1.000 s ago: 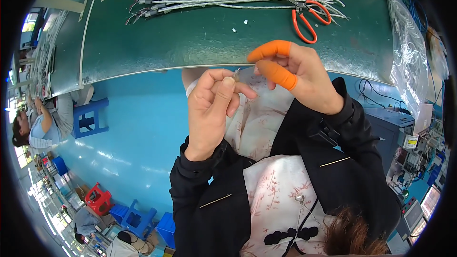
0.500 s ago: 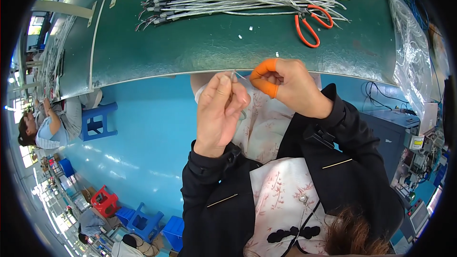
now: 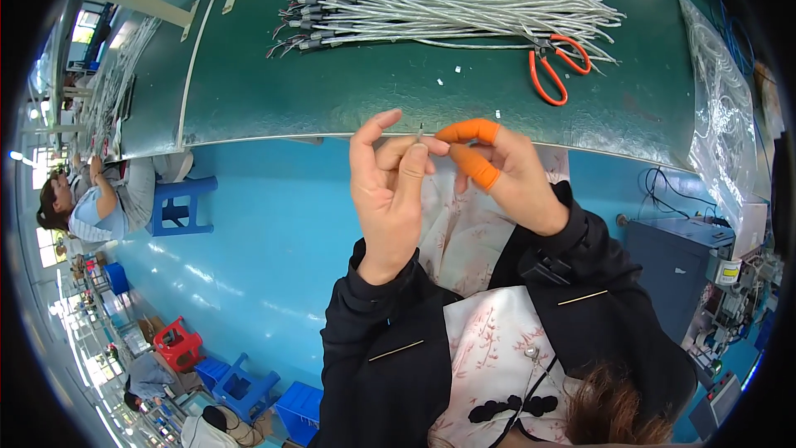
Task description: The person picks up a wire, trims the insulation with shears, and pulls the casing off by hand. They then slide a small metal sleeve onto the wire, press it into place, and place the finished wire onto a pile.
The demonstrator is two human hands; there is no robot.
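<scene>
Small thin greyish piece, mostly hidden, tip jutting forward past pinched left fingers.

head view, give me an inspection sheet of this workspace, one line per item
Surface: green table, silver cable bundle across it
Job's things: small thin piece at the left hand's fingertips, too small to identify
Clutter: small white scraps; red-handled cutters by the bundle; clear plastic at the table's right end
Hands: left pinches the piece; right hand, orange covers on two digits, is close by, grip unclear
Cables: bundle loosely fanned at its ends; black cables near the grey cabinet
Surroundings: blue stool, red stool, seated person at left
</scene>
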